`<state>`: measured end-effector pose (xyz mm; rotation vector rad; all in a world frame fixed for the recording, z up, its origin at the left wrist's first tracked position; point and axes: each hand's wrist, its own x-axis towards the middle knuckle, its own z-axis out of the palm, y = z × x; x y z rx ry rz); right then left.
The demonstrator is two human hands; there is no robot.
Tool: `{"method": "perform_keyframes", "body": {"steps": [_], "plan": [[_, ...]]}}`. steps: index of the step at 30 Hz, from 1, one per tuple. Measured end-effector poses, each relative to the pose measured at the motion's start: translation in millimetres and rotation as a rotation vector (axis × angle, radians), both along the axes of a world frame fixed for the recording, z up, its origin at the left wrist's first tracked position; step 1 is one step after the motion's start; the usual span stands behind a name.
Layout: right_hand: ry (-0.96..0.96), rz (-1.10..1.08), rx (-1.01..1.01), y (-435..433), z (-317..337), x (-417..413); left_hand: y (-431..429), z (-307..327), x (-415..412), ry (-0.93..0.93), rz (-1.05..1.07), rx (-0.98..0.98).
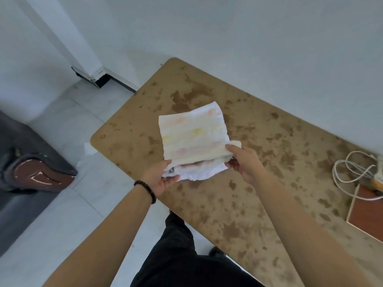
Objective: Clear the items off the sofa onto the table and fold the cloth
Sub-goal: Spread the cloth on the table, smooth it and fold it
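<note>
A white cloth (pixel 192 137) with faint pink and yellow spots is partly folded and held just above the stained brown table (pixel 238 204). My left hand (pixel 159 179), with a dark bead bracelet on the wrist, pinches the cloth's near left corner. My right hand (pixel 242 162) pinches the folded right edge between thumb and fingers. The far part of the cloth stands up toward the wall. The dark sofa (pixel 24 168) is at the left edge, with its worn brown armrest showing.
A coiled white cable (pixel 352 170) and a reddish-brown board (pixel 366 212) lie on the table's right end. White walls stand behind the table. Pale tiled floor (pixel 62 214) separates sofa and table. A bit of white paper (pixel 89 149) lies on the floor by the table's left corner.
</note>
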<state>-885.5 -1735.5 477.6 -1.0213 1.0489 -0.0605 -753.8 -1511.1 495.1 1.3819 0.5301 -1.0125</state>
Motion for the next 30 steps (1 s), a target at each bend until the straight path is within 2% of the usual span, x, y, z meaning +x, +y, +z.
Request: {"method": "perform_keyframes", "body": {"steps": [4,8,10,11,13,14,16,17,18,20,22,25,30], "plan": [[0.021,-0.066,0.039,-30.6,7.7,72.5,-31.5,4.3,75.8,0.029,0.006,-0.034],[-0.105,-0.148,0.157,-52.5,2.6,132.1,-60.2,-8.5,141.0,-0.021,0.124,-0.07],[-0.074,-0.201,0.156,-52.9,-7.3,150.1,-68.1,-22.6,158.8,-0.11,0.111,0.026],[0.003,-0.186,0.087,-49.8,-13.7,156.0,-69.7,-30.1,163.9,-0.17,0.049,0.126],[0.198,-0.074,-0.212,-38.3,-29.1,158.8,-70.3,-45.8,167.8,-0.328,-0.171,0.327],[0.281,0.035,-0.465,-31.5,-38.9,156.5,-69.0,-54.3,169.5,-0.456,-0.317,0.404],[0.348,0.275,-1.031,-17.6,-57.1,148.9,-68.6,-70.5,170.7,-0.845,-0.629,0.585],[0.345,0.375,-1.243,-11.9,-64.1,147.3,-71.8,-77.1,170.3,-1.039,-0.774,0.647],[0.343,0.47,-1.357,-7.5,-70.3,148.5,-76.7,-82.9,170.5,-1.175,-0.914,0.665],[0.411,0.666,-1.386,-4.8,-81.8,154.4,-85.6,-98.2,172.3,-1.294,-1.219,0.673],[0.584,0.783,-1.33,-16.0,-93.6,160.9,-86.9,-120.0,182.1,-1.289,-1.405,0.723],[0.747,0.762,-1.216,-43.1,-114.4,172.8,-86.7,-148.7,202.2,-1.216,-1.408,0.749],[0.807,0.695,-1.126,-53.1,-133.6,189.4,-92.7,-159.1,203.2,-1.235,-1.354,0.707]]}}
